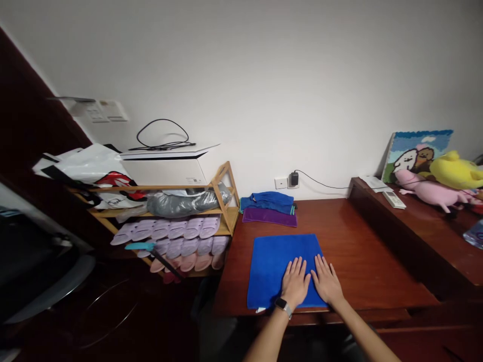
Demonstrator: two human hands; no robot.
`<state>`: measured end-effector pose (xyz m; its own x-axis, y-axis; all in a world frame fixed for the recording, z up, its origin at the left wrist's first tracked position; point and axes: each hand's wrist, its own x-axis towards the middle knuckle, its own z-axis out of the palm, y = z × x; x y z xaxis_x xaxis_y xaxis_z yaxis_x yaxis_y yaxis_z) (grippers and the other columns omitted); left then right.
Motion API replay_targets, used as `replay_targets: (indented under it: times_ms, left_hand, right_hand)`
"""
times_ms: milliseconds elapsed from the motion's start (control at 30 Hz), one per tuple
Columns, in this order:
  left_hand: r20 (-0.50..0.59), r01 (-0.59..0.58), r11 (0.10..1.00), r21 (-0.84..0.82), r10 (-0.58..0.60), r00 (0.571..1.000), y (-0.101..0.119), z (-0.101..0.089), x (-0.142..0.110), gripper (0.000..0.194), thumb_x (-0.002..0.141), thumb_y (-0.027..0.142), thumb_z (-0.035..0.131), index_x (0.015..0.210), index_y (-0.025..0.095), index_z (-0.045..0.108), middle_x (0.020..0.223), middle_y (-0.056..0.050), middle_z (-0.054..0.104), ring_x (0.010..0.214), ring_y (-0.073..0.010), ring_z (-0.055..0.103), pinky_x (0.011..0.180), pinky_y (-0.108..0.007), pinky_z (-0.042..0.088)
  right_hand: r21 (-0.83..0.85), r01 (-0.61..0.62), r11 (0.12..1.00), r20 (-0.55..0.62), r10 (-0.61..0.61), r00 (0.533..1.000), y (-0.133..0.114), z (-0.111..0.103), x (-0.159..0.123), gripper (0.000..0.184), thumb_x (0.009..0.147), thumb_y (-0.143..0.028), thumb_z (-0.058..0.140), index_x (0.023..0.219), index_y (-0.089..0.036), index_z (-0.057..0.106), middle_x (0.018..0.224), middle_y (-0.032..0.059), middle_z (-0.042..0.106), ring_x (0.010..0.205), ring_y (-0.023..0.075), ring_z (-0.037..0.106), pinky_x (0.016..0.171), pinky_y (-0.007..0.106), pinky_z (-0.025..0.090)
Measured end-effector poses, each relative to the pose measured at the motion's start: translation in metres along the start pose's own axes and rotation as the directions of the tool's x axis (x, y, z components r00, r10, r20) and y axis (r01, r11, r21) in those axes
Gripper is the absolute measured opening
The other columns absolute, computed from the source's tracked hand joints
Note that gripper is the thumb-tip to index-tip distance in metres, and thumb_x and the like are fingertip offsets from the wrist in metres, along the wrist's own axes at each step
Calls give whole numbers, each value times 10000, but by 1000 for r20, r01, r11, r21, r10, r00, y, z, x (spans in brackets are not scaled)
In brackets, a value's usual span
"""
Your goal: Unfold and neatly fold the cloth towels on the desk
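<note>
A blue cloth [269,266] lies spread flat on the brown wooden desk [350,251], its near edge close to the desk's front. My left hand [296,284], with a watch [283,305] on the wrist, rests palm down on the cloth right of its middle. Beside it, my right hand [327,281] lies flat across the cloth's right edge. Both hands hold nothing, and their fingers are stretched out. A small white tag [260,310] sticks out at the cloth's near left corner.
At the back of the desk lie a folded purple cloth [269,217] and a bunched blue cloth [269,202]. Left stands a wooden rack [222,193] with slippers [177,229] and a white box [166,171]. On the raised right side are plush toys [426,188] and a remote [394,199].
</note>
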<state>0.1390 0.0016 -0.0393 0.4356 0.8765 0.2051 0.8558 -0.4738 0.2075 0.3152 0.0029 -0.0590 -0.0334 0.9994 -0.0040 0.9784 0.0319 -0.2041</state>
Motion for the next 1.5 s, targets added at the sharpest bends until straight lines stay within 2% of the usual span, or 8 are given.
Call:
replay_targets:
  times_ms: [233,333,567,800,900,1000,1233,1500]
  left_hand:
    - [-55,304,942,144,-299,953,-115,-32,-74,625,1105,471,262,1665,202,320,1704,-93,360,1577,-262,343,1287,-501,317]
    - [-83,364,915,174,-355,931,-140,-37,-96,634,1103,463,270,1670,181,301,1699,-101,368,1569,-258,360,1280,-478,336]
    - [-162,339,928,155,-315,935,-129,-40,-99,612,1108,408,290,1676,181,279,1671,-111,420,1552,-258,393,1272,-491,358]
    - [-78,25,999,27,-23,997,-50,-38,-52,592,1121,433,263,1672,217,286,1709,-50,359,1594,-205,300,1307,-444,305]
    - [-1,2,1000,-7,-2,1000,-31,-28,-32,615,1116,485,257,1669,220,300,1704,-55,367,1593,-208,303,1312,-450,291]
    - [26,84,996,15,-84,996,-49,-24,-37,642,1106,521,257,1672,219,294,1706,-67,358,1592,-238,306,1310,-487,285]
    - [-79,330,935,130,-322,943,-142,-37,-97,665,1098,501,272,1698,223,191,1703,-92,355,1575,-270,342,1277,-522,337]
    - [-123,328,933,150,-311,942,-143,-34,-98,656,1088,486,294,1681,206,274,1685,-97,396,1559,-271,377,1272,-511,355]
  right_hand:
    - [6,2,1000,-42,-1,999,1,4,-2,731,1062,-522,189,1682,-141,265,1739,64,252,1629,246,185,1328,475,133]
    - [8,7,1000,-32,-7,999,0,1,-1,730,1064,-511,186,1679,-126,268,1738,68,253,1627,248,192,1328,478,138]
    - [11,35,999,-95,-34,995,17,3,-25,772,1064,-579,158,1675,-123,281,1736,66,262,1622,249,213,1328,471,166]
    - [10,20,1000,-51,-19,999,23,9,-42,763,1063,-576,154,1683,-141,247,1733,60,267,1620,254,221,1325,493,171]
    - [6,26,1000,-36,-26,999,21,4,-40,752,1064,-568,155,1684,-152,246,1734,55,266,1620,249,221,1322,494,177]
    - [0,25,1000,-35,-25,999,21,5,-40,736,1066,-551,152,1684,-163,251,1733,51,275,1619,239,223,1322,487,176]
    - [-30,19,999,-44,-20,999,27,18,-38,754,1054,-573,148,1677,-176,295,1726,62,302,1615,271,241,1312,531,170]
    - [73,-15,997,-10,16,1000,-2,-33,51,723,1071,-505,129,1694,-149,220,1754,39,216,1637,221,145,1323,448,133]
